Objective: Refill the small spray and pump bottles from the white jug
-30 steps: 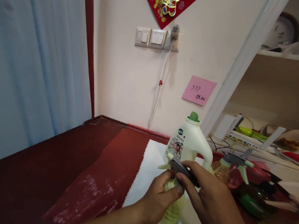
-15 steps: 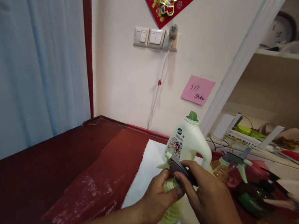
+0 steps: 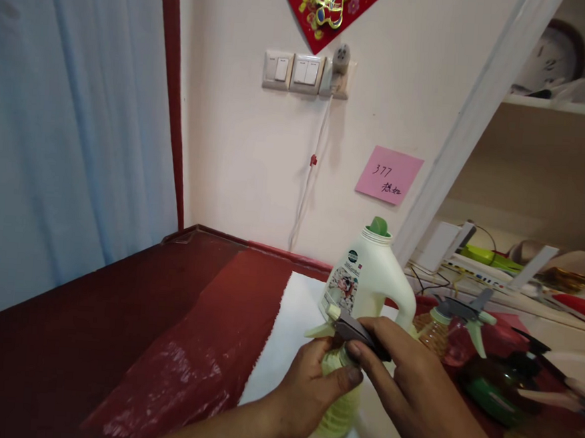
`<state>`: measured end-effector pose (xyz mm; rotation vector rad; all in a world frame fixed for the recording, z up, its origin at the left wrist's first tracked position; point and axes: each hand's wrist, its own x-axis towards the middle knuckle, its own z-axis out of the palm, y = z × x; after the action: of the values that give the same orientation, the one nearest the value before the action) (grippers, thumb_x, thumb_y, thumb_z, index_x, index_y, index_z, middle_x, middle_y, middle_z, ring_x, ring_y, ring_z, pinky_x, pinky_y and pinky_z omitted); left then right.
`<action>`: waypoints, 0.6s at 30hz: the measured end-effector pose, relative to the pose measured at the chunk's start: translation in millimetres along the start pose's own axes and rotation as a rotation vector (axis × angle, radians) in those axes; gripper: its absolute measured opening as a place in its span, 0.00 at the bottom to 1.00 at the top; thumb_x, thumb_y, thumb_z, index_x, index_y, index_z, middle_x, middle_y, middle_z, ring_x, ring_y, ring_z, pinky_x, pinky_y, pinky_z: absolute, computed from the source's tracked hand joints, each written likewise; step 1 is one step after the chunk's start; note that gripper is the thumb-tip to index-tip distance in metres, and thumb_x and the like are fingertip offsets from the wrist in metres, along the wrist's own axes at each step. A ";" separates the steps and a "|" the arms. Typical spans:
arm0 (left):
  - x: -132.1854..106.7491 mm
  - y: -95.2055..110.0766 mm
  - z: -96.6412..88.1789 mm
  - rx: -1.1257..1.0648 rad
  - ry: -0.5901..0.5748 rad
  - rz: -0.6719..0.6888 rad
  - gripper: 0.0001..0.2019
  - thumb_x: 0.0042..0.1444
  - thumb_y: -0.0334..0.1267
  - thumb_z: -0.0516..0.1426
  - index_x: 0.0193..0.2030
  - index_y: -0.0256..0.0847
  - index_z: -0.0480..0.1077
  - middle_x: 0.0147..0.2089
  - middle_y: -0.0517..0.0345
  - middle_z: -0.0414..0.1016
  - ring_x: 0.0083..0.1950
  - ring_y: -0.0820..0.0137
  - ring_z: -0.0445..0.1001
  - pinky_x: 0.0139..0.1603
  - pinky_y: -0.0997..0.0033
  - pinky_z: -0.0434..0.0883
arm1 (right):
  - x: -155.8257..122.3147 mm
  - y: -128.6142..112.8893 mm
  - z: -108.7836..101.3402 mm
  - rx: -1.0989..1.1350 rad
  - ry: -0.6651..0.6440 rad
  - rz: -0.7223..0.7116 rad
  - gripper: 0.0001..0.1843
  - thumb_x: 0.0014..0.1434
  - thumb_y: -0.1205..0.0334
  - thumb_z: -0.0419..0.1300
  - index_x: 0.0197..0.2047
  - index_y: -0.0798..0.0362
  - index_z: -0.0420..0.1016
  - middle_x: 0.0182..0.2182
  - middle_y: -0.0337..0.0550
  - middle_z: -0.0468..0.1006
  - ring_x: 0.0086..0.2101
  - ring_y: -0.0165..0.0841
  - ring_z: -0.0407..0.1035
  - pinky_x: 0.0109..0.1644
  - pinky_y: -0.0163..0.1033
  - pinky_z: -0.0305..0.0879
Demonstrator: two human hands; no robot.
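A yellow-green ribbed spray bottle [image 3: 342, 412] stands on a white sheet [image 3: 287, 339], low in the head view. My left hand [image 3: 311, 387] is closed round the bottle's neck, thumb in front. Grey with a pale green nozzle and trigger, the spray head [image 3: 352, 330] sits at the top of the bottle. My right hand [image 3: 397, 366] grips that spray head from the right, its thumb and fingers pressed on it. Whether the thread is fully engaged is hidden by the fingers. Just behind both hands is a pale green detergent jug [image 3: 376, 271] with an open neck.
Another spray bottle [image 3: 435, 329], a dark green bottle [image 3: 493, 393] and other items crowd the right side. Crumpled red plastic film [image 3: 176, 378] covers part of the dark red table [image 3: 84, 338]. Behind are a wall with a plugged-in cord [image 3: 305, 186] and a shelf [image 3: 565, 108].
My hands and the spray bottle stay almost in place. The spray head has turned or shifted very slightly, its nozzle a little lower and to the right.
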<state>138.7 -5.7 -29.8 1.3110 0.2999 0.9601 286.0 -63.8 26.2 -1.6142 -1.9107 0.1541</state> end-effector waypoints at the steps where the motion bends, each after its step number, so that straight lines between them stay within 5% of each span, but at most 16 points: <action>1: 0.3 -0.2 -0.1 0.002 0.000 0.000 0.18 0.59 0.37 0.63 0.56 0.38 0.73 0.54 0.51 0.78 0.56 0.59 0.73 0.62 0.59 0.65 | 0.7 -0.5 -0.1 0.006 -0.005 -0.006 0.10 0.70 0.52 0.49 0.46 0.45 0.68 0.39 0.39 0.77 0.38 0.37 0.73 0.41 0.43 0.68; 18: -0.1 -5.2 -2.9 0.072 -0.006 0.042 0.18 0.61 0.37 0.62 0.57 0.38 0.71 0.56 0.50 0.76 0.58 0.57 0.71 0.62 0.57 0.65 | 2.0 6.7 8.6 -0.119 0.079 0.040 0.16 0.68 0.42 0.50 0.40 0.44 0.68 0.30 0.36 0.75 0.29 0.38 0.72 0.32 0.42 0.63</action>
<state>138.9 -3.5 -35.3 1.3899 0.3053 0.9888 287.1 -57.8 17.0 -1.7112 -1.8588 -0.0072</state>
